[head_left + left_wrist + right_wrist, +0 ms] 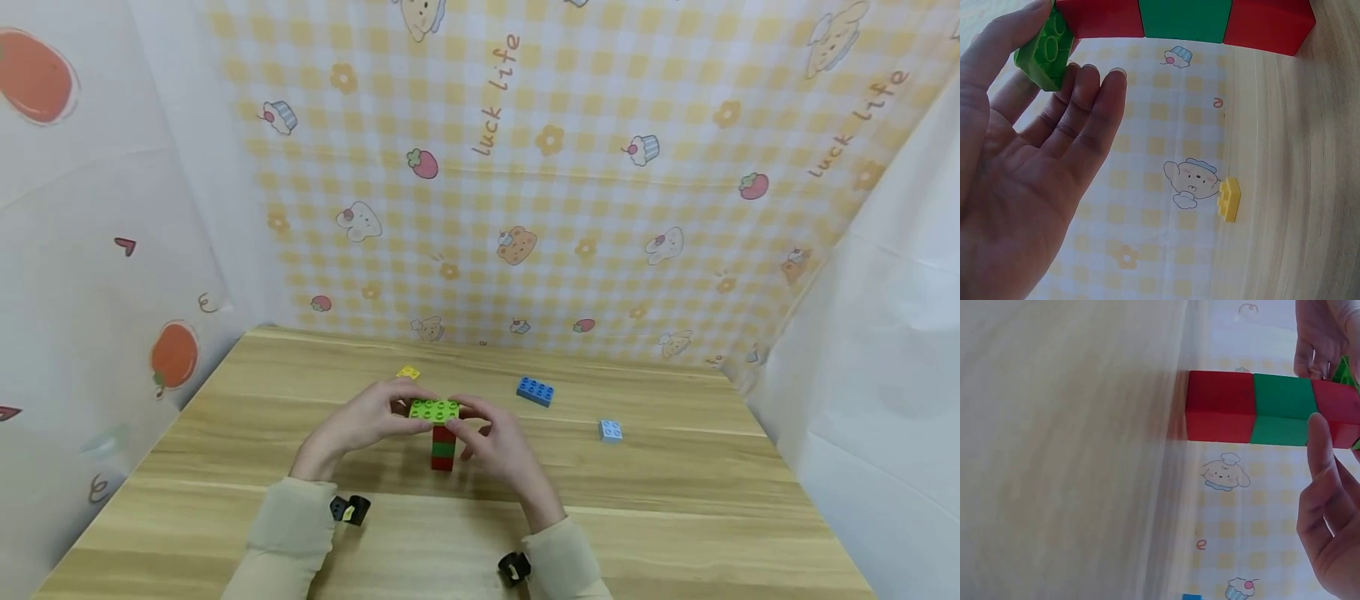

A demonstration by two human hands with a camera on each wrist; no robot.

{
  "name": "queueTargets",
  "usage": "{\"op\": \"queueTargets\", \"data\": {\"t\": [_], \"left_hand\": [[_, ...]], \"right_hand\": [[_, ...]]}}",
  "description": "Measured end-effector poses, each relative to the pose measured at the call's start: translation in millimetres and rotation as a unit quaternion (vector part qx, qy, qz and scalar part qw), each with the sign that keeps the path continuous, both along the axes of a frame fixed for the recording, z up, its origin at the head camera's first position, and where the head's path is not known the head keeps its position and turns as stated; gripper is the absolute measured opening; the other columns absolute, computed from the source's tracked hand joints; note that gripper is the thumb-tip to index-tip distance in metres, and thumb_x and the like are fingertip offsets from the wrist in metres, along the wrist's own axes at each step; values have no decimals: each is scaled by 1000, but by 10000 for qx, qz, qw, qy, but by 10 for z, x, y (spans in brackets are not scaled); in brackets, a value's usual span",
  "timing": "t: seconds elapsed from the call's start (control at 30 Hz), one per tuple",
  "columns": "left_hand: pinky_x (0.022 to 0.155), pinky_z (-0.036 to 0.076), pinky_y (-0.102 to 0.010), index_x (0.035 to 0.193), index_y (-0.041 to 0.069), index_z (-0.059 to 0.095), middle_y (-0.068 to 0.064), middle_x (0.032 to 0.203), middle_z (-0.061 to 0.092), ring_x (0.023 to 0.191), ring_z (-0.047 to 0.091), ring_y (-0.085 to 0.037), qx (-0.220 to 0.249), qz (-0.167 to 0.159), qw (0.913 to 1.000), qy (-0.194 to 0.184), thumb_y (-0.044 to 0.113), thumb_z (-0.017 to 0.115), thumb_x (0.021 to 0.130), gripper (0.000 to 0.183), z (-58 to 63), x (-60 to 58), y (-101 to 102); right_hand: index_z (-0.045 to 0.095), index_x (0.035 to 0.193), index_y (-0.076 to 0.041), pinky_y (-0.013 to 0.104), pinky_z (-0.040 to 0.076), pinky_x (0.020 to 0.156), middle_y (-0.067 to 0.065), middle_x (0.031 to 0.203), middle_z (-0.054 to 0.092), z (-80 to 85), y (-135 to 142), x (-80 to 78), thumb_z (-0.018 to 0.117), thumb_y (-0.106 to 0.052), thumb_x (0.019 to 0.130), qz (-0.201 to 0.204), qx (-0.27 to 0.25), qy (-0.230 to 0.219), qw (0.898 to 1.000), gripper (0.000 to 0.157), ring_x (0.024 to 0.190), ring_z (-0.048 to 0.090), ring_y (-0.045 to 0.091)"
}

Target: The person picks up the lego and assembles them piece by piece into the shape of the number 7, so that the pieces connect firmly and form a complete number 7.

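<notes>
- The left hand (375,414) pinches the left end of a lime block (434,411) between thumb and fingers.
- The right hand (498,437) grips the same block's right end, with another finger close beside the tower (443,450) underneath.
- The lime block sits across the tower's top, jutting out mostly to the left, its hollow underside showing there; whether it has locked on, I cannot tell.
- The tower stands upright on the desk (660,500): red at the bottom, green in the middle, red on top.
- Pressing harder on the left overhang could tip the lime block or lever the joints apart; a sideways nudge from that nearby right finger could topple so narrow a base.
- Beyond the left hand lies a yellow block (408,372); farther right, a dark blue block (536,392) and a pale blue block (611,431), both well apart from the tower.
</notes>
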State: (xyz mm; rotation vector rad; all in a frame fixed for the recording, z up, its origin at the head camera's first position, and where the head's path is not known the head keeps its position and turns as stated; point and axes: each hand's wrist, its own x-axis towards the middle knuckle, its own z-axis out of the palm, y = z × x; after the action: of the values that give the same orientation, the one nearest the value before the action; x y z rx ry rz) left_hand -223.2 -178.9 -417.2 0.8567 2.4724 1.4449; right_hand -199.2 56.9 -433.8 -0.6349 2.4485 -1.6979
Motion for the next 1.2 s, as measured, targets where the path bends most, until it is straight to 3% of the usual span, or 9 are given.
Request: {"op": "queueTargets", "data": {"t": [0.2, 0.53, 0.8, 0.9, 1.0, 1.1, 1.2], "left_hand": [[72, 51, -33, 120, 14, 68, 1, 106, 64, 88, 57, -21, 40, -21, 10000, -44, 26, 73, 90, 32, 22, -3, 27], [77, 52, -35, 119, 16, 69, 2, 106, 63, 92, 58, -22, -5, -57, 10000, -38, 30, 72, 91, 31, 2, -20, 76], [82, 50, -40, 127, 19, 64, 4, 108, 64, 96, 57, -19, -260, -16, 9995, -178, 35, 70, 92, 39, 62, 11, 22], [82, 49, -43, 133, 18, 60, -1, 114, 64, 97, 57, -21, -286, 75, 9992, -266, 37, 59, 99, 40, 78, 14, -22], [84, 49, -46, 136, 13, 58, -6, 116, 63, 99, 59, -26, -121, 253, 9991, -315, 38, 38, 107, 43, 77, -15, -59], [85, 49, -46, 132, 6, 59, -10, 109, 62, 99, 59, -31, 114, 576, 9979, -260, 39, 21, 109, 56, 59, -69, -107], [83, 50, -49, 128, 1, 60, -12, 104, 61, 98, 59, -36, 126, 980, 9950, -160, 42, 15, 108, 64, 35, -125, -164]], "right_hand": [[62, 130, -14, 50, 55, 61, 17, 118, 63, -7, 17, -20, 64, -25, 96, 62, -92, 174, 9998, 35, 63, 65, 39], [63, 128, -17, 49, 55, 61, 11, 114, 66, 7, 70, -16, 63, -29, 97, 17, 176, 286, 9994, 33, 66, 66, 37], [63, 128, -16, 38, 55, 60, 11, 113, 66, 20, 59, -7, 63, -31, 97, 71, 359, 388, 9986, 35, 68, 66, 34], [62, 129, -15, 37, 55, 60, 11, 114, 66, 25, 50, -2, 63, -31, 97, 86, 360, 337, 9987, 36, 68, 66, 34], [60, 131, -13, 35, 54, 58, 12, 115, 66, 35, 43, 2, 63, -31, 97, 90, 406, 272, 9988, 39, 69, 67, 34], [58, 133, -12, 32, 53, 57, 12, 118, 65, 62, 32, 9, 62, -32, 97, 87, 567, 254, 9980, 41, 69, 67, 33], [57, 135, -12, 30, 53, 57, 13, 119, 65, 85, 9, 13, 61, -32, 98, 85, 675, 259, 9973, 42, 70, 67, 33]]}}
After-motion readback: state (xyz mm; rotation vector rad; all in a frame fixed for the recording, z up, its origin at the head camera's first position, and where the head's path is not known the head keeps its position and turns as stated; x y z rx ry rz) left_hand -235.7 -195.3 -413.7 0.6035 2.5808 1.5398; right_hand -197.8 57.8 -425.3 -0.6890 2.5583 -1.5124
